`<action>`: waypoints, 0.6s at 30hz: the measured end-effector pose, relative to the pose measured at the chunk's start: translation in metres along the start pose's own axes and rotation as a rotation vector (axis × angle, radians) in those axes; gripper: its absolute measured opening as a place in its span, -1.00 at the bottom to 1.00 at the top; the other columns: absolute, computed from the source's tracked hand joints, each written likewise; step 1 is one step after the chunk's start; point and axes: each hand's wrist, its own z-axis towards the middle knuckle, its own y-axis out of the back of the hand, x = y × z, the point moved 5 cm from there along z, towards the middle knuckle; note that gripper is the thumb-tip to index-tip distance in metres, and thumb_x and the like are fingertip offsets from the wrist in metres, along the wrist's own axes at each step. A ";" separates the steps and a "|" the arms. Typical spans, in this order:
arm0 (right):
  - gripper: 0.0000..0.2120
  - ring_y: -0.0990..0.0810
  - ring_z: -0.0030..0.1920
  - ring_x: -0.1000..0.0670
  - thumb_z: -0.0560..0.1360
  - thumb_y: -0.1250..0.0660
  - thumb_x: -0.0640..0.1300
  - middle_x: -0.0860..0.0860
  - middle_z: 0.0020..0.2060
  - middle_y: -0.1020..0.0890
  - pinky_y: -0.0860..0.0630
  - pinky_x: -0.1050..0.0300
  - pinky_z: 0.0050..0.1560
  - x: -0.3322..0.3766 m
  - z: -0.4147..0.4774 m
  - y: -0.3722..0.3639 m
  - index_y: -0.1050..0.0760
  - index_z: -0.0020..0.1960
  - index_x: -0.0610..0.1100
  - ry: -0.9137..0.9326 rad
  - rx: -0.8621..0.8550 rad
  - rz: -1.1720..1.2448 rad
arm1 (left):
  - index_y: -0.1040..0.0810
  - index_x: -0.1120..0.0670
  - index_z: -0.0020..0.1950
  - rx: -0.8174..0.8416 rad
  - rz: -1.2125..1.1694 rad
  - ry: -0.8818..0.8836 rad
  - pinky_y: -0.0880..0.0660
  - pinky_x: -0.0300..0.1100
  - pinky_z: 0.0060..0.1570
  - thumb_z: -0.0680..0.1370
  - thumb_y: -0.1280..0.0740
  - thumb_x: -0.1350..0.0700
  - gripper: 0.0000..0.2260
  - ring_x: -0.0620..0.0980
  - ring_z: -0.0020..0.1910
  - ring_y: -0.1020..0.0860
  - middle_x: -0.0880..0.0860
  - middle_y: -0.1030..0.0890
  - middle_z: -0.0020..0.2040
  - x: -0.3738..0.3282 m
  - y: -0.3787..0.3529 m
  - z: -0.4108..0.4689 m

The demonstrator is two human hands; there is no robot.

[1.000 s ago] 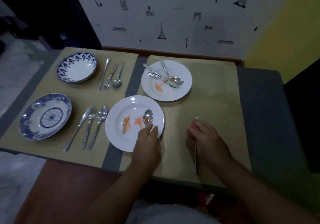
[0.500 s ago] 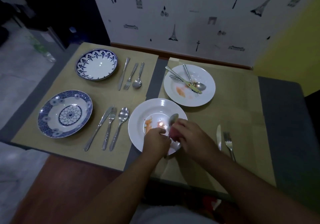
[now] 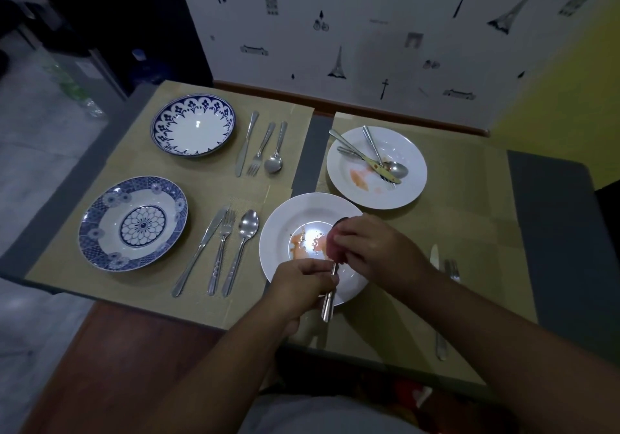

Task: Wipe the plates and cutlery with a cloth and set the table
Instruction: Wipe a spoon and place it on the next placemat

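Observation:
A white plate (image 3: 285, 229) smeared with orange sauce lies on the near mat. Over it, my left hand (image 3: 302, 282) grips the handle of a spoon (image 3: 328, 303). My right hand (image 3: 372, 246) holds a pink cloth (image 3: 332, 242) wrapped round the spoon's bowl, which is hidden. A second white plate (image 3: 402, 195) behind it carries a sauce stain and a dirty knife, fork and spoon (image 3: 379, 162). A knife (image 3: 434, 256) and a fork (image 3: 453, 267) lie on the mat right of my right wrist.
On the left mat are a blue-patterned bowl (image 3: 167, 128) and a blue floral plate (image 3: 100, 219), each with a knife, fork and spoon (image 3: 231, 249) beside it. The wall runs along the table's far edge. The table's grey surface (image 3: 550, 232) shows on the right.
My left hand lifted the spoon off the near plate. My right hand came across from the right mat, leaving the knife and fork there, and closed the cloth round the spoon's bowl.

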 end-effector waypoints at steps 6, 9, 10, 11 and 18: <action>-0.92 -0.57 0.10 -0.07 0.53 -0.41 -0.18 -0.04 0.05 -0.65 -0.58 0.02 0.03 0.005 -0.012 -0.019 -0.67 -0.01 -0.13 0.082 0.164 -0.058 | -0.75 0.11 -0.06 -0.008 0.007 0.005 -0.66 0.03 0.00 0.45 -0.49 0.29 -0.87 0.17 0.01 -0.65 0.14 -0.70 -0.03 0.007 0.000 -0.002; -0.86 -0.56 0.17 -0.07 0.59 -0.35 -0.12 -0.05 0.10 -0.64 -0.52 0.01 0.15 -0.001 -0.009 -0.019 -0.66 0.05 -0.12 0.095 0.185 -0.020 | -0.74 0.13 -0.03 -0.009 -0.040 0.008 -0.65 0.02 0.00 0.45 -0.49 0.31 -0.85 0.15 -0.04 -0.67 0.16 -0.72 -0.05 0.010 0.001 -0.002; -0.84 -0.55 0.19 -0.07 0.60 -0.32 -0.11 -0.04 0.12 -0.63 -0.50 0.01 0.19 -0.003 -0.008 -0.019 -0.66 0.08 -0.12 0.101 0.206 -0.005 | -0.73 0.15 0.00 -0.007 -0.051 0.011 -0.65 0.00 -0.01 0.45 -0.49 0.31 -0.84 0.14 -0.06 -0.67 0.17 -0.72 -0.04 0.009 0.001 -0.002; -0.83 -0.53 0.21 -0.06 0.61 -0.30 -0.10 -0.03 0.14 -0.62 -0.48 0.01 0.20 -0.004 -0.008 -0.020 -0.65 0.09 -0.11 0.105 0.228 0.006 | -0.73 0.16 0.02 -0.005 -0.047 0.010 -0.65 -0.01 -0.01 0.46 -0.49 0.31 -0.84 0.13 -0.07 -0.67 0.18 -0.72 -0.04 0.009 0.001 -0.002; -0.86 -0.58 -0.07 -0.12 0.45 -0.37 -0.26 -0.02 -0.02 -0.66 -0.53 -0.05 -0.07 -0.020 0.010 -0.012 -0.65 -0.06 -0.08 0.051 0.240 0.000 | -0.71 0.16 0.08 -0.022 0.000 -0.069 -0.65 0.01 0.05 0.49 -0.46 0.30 -0.82 0.06 -0.12 -0.66 0.15 -0.72 -0.05 -0.001 -0.003 -0.002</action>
